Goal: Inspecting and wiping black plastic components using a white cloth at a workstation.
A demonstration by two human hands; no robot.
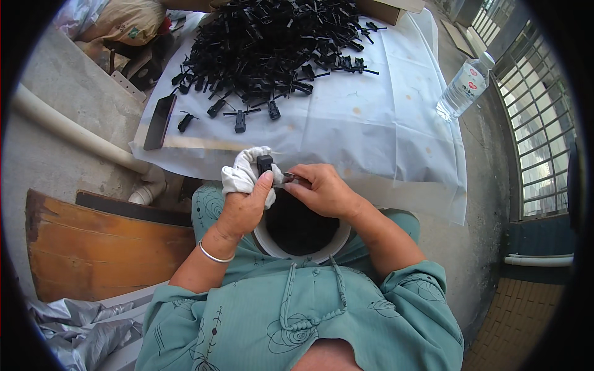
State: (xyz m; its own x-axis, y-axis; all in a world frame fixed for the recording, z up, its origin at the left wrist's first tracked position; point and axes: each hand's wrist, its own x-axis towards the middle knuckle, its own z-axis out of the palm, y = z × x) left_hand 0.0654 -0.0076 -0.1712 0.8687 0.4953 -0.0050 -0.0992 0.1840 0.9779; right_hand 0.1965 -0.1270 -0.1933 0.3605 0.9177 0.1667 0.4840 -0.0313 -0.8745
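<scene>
Near, the left hand (242, 209) is gripping one black part (265, 162), white cloth (237, 179) bunching about its fingers; the right hand (324, 187) is pinching something small and unclear. Below, one white bucket (267, 245) is showing a black, indistinct inside. Farther, on the desk (377, 127), four loose parts (239, 121) are lying left, one clear bottle (464, 89) is standing right, an uncountable black heap (266, 49) is rising far.

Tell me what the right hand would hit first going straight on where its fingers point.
Most likely the white cloth at the left hand, beside the black part: the right hand has its fingers pointing that way. Depth is hard to judge from this view.
</scene>
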